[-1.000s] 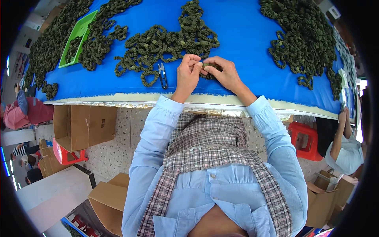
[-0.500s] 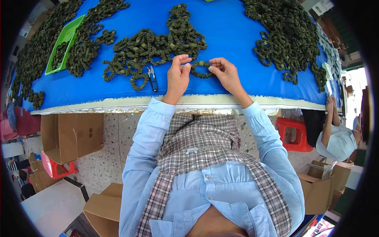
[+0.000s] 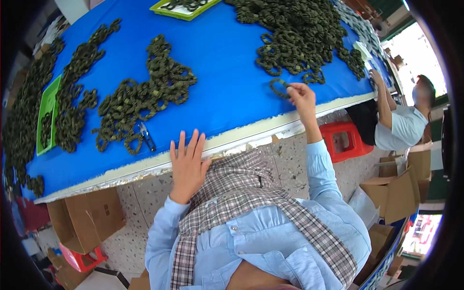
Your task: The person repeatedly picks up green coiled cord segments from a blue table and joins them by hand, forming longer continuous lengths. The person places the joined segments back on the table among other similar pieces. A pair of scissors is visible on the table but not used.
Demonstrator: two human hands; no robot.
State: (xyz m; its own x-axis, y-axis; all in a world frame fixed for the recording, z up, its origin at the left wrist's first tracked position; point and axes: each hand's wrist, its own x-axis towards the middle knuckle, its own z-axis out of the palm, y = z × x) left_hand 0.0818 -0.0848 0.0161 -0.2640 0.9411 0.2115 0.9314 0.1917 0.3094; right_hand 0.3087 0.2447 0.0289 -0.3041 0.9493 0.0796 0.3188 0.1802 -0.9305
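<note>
Out to the right, over the blue table cover [image 3: 222, 87], my right hand [image 3: 303, 100] pinches a dark green gathered-fabric scrunchie [image 3: 272, 87] between thumb and fingers. The ring is close to the front of a large heap of similar scrunchies [image 3: 299, 38]. My left hand [image 3: 187, 168] is empty, with fingers spread over the table's front edge. A smaller pile of scrunchies [image 3: 140, 99] lies beyond it to the left. A pair of thread snips [image 3: 147, 137] rests on the cover beside that pile.
A green tray [image 3: 48, 99] stands among more scrunchies at left; another green tray [image 3: 186, 17] is at the far side. A red stool [image 3: 355, 152] is below the table edge at right, where another person [image 3: 403, 123] works. A cardboard box [image 3: 89, 217] stands lower left.
My right hand has carried the scrunchie rightward, toward the large heap. My left hand has come away from it, back to the table edge, and opened. The view has turned to the right.
</note>
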